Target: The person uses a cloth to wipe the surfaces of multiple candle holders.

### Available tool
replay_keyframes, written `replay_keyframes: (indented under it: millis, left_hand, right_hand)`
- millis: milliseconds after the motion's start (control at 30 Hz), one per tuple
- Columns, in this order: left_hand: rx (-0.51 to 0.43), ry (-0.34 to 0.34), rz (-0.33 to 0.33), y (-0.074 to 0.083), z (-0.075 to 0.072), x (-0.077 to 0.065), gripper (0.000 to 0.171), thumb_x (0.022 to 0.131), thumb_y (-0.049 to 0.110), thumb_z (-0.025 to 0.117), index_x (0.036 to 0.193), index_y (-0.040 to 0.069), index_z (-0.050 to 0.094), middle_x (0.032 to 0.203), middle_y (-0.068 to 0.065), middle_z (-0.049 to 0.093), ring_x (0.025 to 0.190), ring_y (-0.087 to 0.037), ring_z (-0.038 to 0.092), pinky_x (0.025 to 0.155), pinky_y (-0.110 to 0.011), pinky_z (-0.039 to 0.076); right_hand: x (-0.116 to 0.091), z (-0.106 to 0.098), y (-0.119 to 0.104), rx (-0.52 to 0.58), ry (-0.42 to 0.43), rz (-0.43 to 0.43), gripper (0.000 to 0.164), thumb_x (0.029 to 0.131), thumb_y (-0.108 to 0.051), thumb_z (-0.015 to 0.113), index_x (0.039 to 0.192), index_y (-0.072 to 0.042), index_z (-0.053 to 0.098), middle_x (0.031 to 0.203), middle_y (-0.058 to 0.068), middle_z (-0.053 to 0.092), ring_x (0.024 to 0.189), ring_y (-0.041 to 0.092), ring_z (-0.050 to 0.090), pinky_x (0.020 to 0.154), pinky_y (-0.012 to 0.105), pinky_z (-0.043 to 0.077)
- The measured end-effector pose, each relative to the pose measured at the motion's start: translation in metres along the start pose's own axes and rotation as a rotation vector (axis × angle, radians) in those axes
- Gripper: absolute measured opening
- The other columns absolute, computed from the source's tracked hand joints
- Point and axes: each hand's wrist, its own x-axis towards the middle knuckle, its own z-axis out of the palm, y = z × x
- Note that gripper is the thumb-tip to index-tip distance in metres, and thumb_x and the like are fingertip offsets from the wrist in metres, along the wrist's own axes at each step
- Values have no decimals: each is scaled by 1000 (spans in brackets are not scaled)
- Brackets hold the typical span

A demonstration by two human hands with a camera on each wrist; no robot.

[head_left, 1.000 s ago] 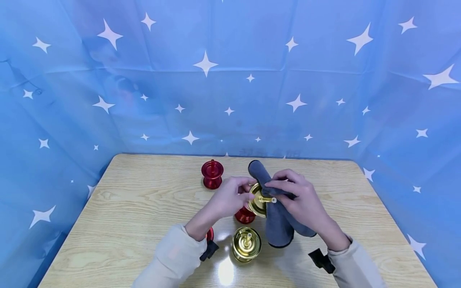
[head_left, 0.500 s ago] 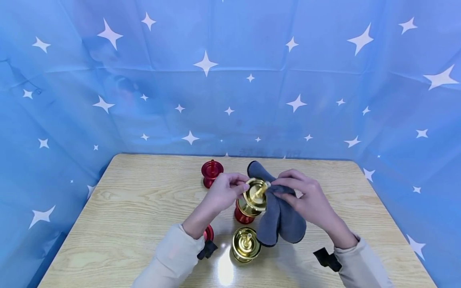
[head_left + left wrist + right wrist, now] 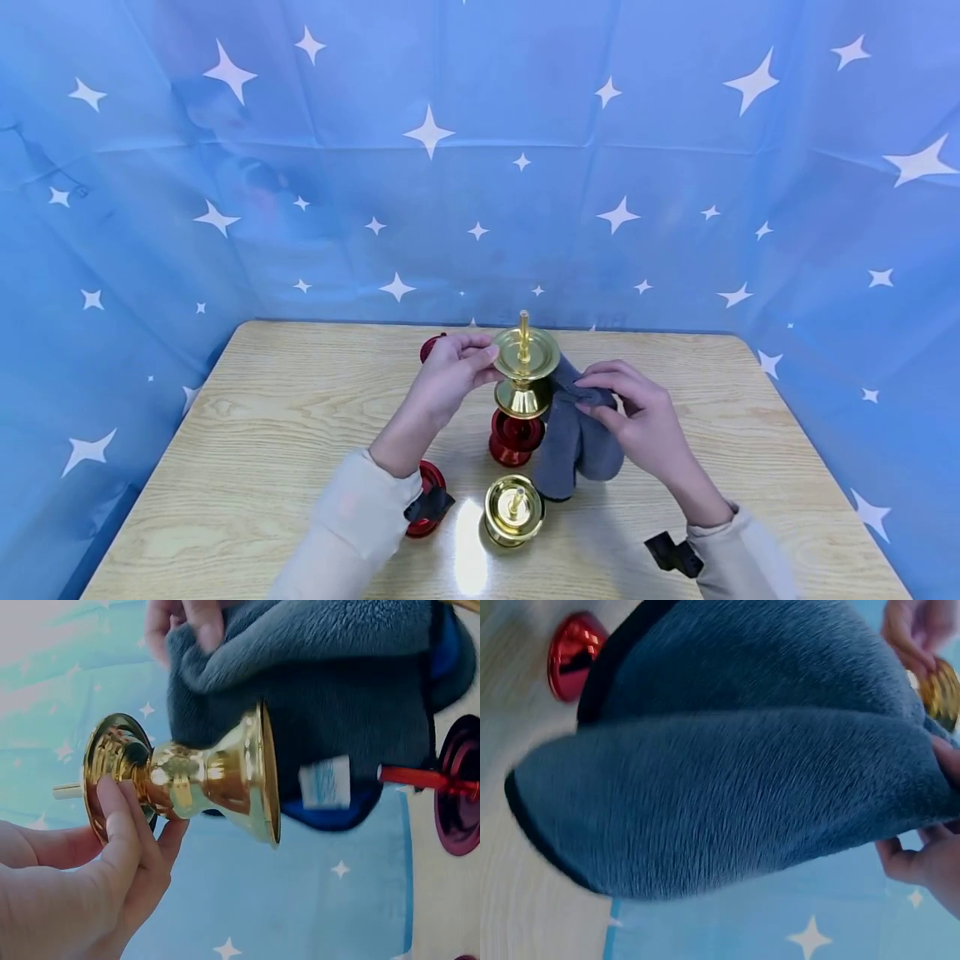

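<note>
My left hand (image 3: 448, 373) grips a shiny gold candlestick (image 3: 522, 400) by its upper dish and holds it upright in the air, its thin stem pointing up. In the left wrist view the fingers (image 3: 124, 825) curl under the dish, and the flared base (image 3: 251, 776) faces the cloth. My right hand (image 3: 641, 408) pinches a folded grey plush cloth (image 3: 562, 450), which hangs in loose flaps just right of the candlestick. A white tag (image 3: 326, 782) shows on the cloth. Below the held candlestick stands a red candlestick (image 3: 512, 450), partly covered in this view.
A second gold candlestick (image 3: 513, 510) stands upright near the front of the wooden table (image 3: 300, 400). Another red one (image 3: 426, 521) is partly hidden under my left wrist. A further red one (image 3: 431, 345) shows behind my left hand. Blue star-printed fabric (image 3: 480, 192) hangs behind the table.
The gold candlestick has gone from tilted against the cloth to upright, moving up and left with my left hand. The cloth has come away from its dish, still in my right hand.
</note>
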Motion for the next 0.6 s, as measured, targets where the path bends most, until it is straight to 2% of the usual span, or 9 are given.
replay_keyframes:
  millis: [133, 200, 300, 367, 467, 600]
  left_hand:
    - [-28, -30, -14, -7, 7, 0, 25, 94, -2, 44, 114, -17, 46, 105, -27, 56, 80, -17, 61, 81, -28, 50]
    - [-23, -50, 1, -11, 9, 1, 27, 95, 1, 44, 113, -18, 48, 108, -27, 56, 83, -17, 61, 83, -30, 49]
    - [45, -81, 30, -17, 8, 1, 30, 95, 9, 47, 111, -15, 55, 108, -23, 58, 88, -17, 61, 86, -31, 48]
    - [129, -104, 52, -19, 7, 0, 30, 93, 14, 53, 111, -10, 58, 108, -18, 60, 92, -18, 60, 87, -32, 47]
    - [215, -149, 76, -21, 4, -2, 31, 86, 10, 64, 113, -5, 60, 109, -15, 61, 99, -22, 59, 85, -32, 48]
    - [198, -145, 118, -25, 7, -3, 39, 77, -6, 68, 115, -6, 58, 111, -19, 60, 100, -27, 60, 77, -33, 52]
  right_hand:
    - [0, 12, 0, 51, 47, 29, 33, 65, 26, 64, 88, 3, 66, 94, 13, 59, 88, 11, 57, 68, 17, 49]
    - [0, 16, 0, 67, 81, 40, 32, 66, 27, 63, 87, 4, 66, 93, 14, 60, 87, 11, 57, 68, 18, 50]
    - [-1, 19, 1, 89, 127, 57, 30, 66, 27, 63, 87, 5, 66, 92, 15, 60, 86, 11, 58, 69, 19, 51]
    - [-1, 19, 2, 100, 150, 69, 28, 67, 26, 63, 87, 7, 65, 92, 16, 60, 86, 11, 59, 71, 19, 51]
    - [0, 19, 3, 105, 166, 93, 27, 67, 25, 64, 88, 8, 64, 92, 15, 60, 87, 10, 60, 72, 20, 51]
    - [1, 19, 2, 106, 159, 134, 26, 69, 22, 65, 90, 6, 65, 93, 14, 60, 88, 11, 60, 73, 21, 51]
